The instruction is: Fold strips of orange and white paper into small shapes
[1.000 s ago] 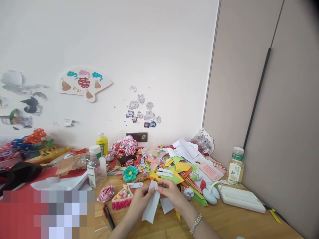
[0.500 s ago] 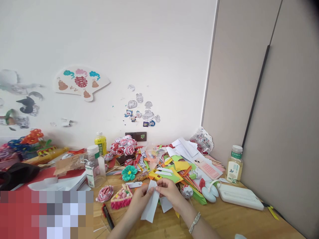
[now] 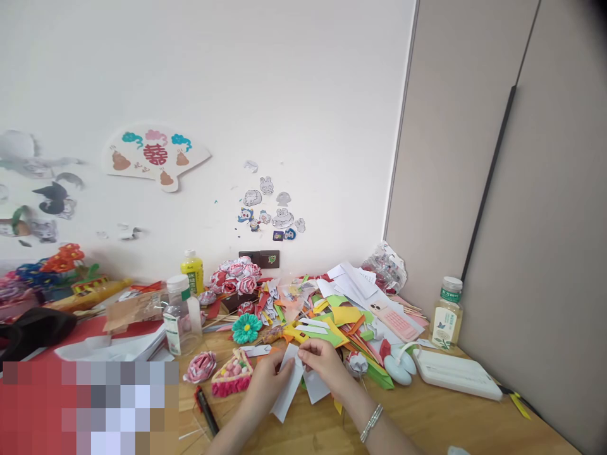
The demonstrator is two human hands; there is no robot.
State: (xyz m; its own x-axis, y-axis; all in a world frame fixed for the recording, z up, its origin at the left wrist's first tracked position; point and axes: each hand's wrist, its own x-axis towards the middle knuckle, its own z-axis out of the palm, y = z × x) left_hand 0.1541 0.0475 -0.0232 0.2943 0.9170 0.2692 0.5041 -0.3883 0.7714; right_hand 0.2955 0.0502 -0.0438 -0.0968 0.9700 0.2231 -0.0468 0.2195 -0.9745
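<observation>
A folded strip of white paper (image 3: 288, 395) is held upright over the front of the wooden table. My left hand (image 3: 269, 374) grips its left side, thumb laid on the front face. Near the paper's top right edge, my right hand (image 3: 322, 361) pinches it between thumb and index finger; a beaded bracelet (image 3: 371, 423) circles that wrist. A second white paper piece (image 3: 315, 387) shows below my right hand. To the left of my left hand are a triangular pink box of small balls (image 3: 232, 373) and a paper rose (image 3: 200, 367). A black and red pen (image 3: 207, 409) lies nearer me.
Coloured paper scraps (image 3: 344, 316) are heaped beyond my hands, with a yellow glue gun (image 3: 296, 333) among them. A clear jar (image 3: 177, 322) stands left, a labelled bottle (image 3: 446, 316) right. A white power bank (image 3: 456, 374) and a pink phone case (image 3: 396, 322) lie on the right.
The white strip has turned slightly, its lower end now looking narrower. Both hands keep their hold with barely any shift.
</observation>
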